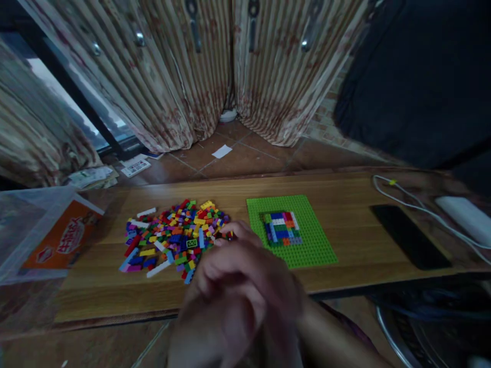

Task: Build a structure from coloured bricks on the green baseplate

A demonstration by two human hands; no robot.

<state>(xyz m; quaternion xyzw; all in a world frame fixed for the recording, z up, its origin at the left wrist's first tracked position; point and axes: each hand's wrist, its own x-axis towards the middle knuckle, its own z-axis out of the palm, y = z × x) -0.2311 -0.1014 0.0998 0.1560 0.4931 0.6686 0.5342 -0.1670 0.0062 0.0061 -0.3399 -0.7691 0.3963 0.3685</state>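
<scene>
A pile of small coloured bricks (174, 237) lies on the wooden table (345, 204). To its right sits a green baseplate (307, 245) carrying a low block of assembled bricks (282, 228) in blue, white, red, green and orange. My right hand (253, 266) reaches from the lower right, and its fingertips are at the right edge of the pile, beside a small red brick (229, 235). My left hand (209, 322) is close to the camera, below the right hand and smeared by motion. Neither hand's fingers show clearly enough to read a grip.
A black phone (408, 235) lies flat on the right of the table, with a white cable (414, 204) and a white device (466, 217) beyond it. An orange packet in a clear bag (57, 237) rests at the left end. Curtains and a tiled floor lie behind.
</scene>
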